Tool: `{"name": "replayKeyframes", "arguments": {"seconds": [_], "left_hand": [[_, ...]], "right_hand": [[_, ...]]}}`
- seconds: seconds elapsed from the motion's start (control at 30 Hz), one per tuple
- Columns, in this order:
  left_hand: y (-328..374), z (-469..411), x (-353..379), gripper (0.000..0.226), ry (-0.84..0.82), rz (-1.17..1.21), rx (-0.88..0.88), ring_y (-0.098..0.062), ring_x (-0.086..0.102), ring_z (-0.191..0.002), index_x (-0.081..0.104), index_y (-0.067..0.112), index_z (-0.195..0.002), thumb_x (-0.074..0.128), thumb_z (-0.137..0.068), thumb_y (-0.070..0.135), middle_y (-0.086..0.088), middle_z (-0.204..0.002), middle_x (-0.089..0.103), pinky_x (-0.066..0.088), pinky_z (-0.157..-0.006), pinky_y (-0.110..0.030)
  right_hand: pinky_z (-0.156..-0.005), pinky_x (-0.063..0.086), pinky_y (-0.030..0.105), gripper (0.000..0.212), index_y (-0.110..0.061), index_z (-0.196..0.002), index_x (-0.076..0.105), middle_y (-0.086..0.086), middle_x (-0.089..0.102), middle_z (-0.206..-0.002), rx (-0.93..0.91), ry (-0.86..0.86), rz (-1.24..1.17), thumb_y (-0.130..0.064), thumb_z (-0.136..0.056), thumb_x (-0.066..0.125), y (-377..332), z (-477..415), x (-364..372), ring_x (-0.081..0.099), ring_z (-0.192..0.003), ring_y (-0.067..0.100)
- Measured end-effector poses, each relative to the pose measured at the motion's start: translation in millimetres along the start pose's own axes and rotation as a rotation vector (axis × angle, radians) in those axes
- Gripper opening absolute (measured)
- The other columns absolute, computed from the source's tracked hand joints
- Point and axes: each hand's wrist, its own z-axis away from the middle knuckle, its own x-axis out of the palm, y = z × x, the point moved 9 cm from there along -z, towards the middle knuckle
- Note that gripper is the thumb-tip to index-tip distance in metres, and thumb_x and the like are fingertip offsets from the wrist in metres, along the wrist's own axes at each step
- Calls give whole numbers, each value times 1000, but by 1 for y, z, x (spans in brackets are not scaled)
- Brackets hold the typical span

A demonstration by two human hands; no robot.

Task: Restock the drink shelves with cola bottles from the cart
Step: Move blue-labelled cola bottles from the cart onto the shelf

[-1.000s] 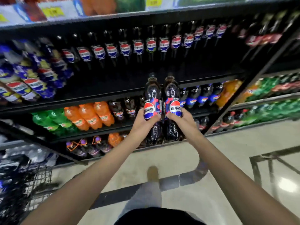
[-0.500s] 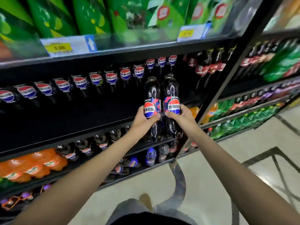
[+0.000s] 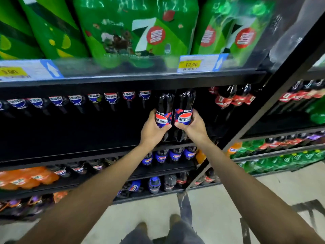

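I see black shelving (image 3: pixel 123 80) filling the frame, with green soda packs (image 3: pixel 137 32) across the top. At centre, upright and touching at the middle shelf's mouth, my left hand (image 3: pixel 152 129) grasps the left cola bottle (image 3: pixel 164 106) and my right hand (image 3: pixel 195 127) grasps the right cola bottle (image 3: pixel 185 103).

Black metal shelving unit (image 3: pixel 133 80) fills the upper and left field, its tiers stacked one above another and bounded at right by a slanted black upright (image 3: pixel 262 103). The top tier carries green 7-Up multipacks (image 3: pixel 137 32), and a yellow price label (image 3: pixel 190 64) reading 12.90 sits on its front edge. Orange soda bottles (image 3: pixel 26 178) occupy a lower tier at left. Floor (image 3: pixel 228 199): pale polished tile with dark inlaid strips (image 3: pixel 185 206).
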Motion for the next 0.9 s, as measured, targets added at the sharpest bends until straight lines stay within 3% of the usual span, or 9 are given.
{"name": "replayKeyframes", "arguments": {"seconds": [0.07,0.17,0.27,0.33,0.6,0.67,0.77,0.83,0.9], "left_hand": [[-1,-6,4,77,54,-6,-6,-12,62,-105,35,18,-142,77,-78,26,3,-118,65,50,-92,-33],[0,-15,11,72,93,-34,9,-12,61,-104,36,19,-138,77,-79,24,3,-118,64,46,-86,-24],[2,-17,17,71,100,-37,26,-8,58,-104,34,15,-139,75,-82,23,4,-119,62,43,-86,-20],[2,-15,19,73,109,-34,21,-5,56,-105,31,14,-142,74,-84,23,10,-117,58,41,-87,-17],[5,-6,26,77,81,-8,14,0,41,-120,18,10,-149,66,-89,9,8,-131,42,29,-92,-1],[-1,-2,29,76,69,-27,-4,-3,39,-123,15,8,-148,64,-90,6,4,-135,39,26,-90,4],[-10,0,36,71,54,-41,-18,-15,40,-131,15,6,-145,61,-92,6,-8,-142,40,30,-102,-12],[-15,-1,37,68,94,-44,-17,-19,42,-131,19,6,-143,63,-91,8,-10,-140,44,33,-109,-27],[-20,-4,36,66,155,-54,1,-20,44,-129,25,5,-141,66,-89,11,-10,-138,46,36,-108,-31]], "right_hand": [[-81,51,18,63,-14,-127,50,-6,67,-108,-14,-18,11,-12,-73,82,5,-15,0,65,-96,5],[-80,49,11,68,-11,-130,49,1,66,-114,-45,-22,36,-10,-72,83,12,-35,-3,64,-103,13],[-94,50,28,73,-8,-134,46,5,63,-121,-82,-47,41,-10,-72,83,15,-47,-3,62,-109,16],[-97,49,31,74,-8,-135,45,3,63,-122,-102,-68,42,-10,-72,83,16,-49,-4,61,-110,14],[-85,41,5,76,-14,-140,36,-5,57,-123,-139,-132,22,-11,-78,78,22,-47,-1,55,-109,5],[-88,38,5,76,-14,-141,31,-3,53,-128,-137,-152,40,-11,-80,76,26,-42,3,52,-116,8],[-99,34,19,79,-9,-143,28,4,44,-138,-118,-144,69,-13,-81,76,37,-32,7,44,-125,12],[-101,32,20,76,-9,-143,29,5,43,-140,-125,-106,69,-13,-83,74,42,-30,7,42,-127,13],[-100,31,19,71,-10,-143,31,5,44,-140,-139,-66,64,-13,-85,72,45,-33,4,43,-128,15]]}}
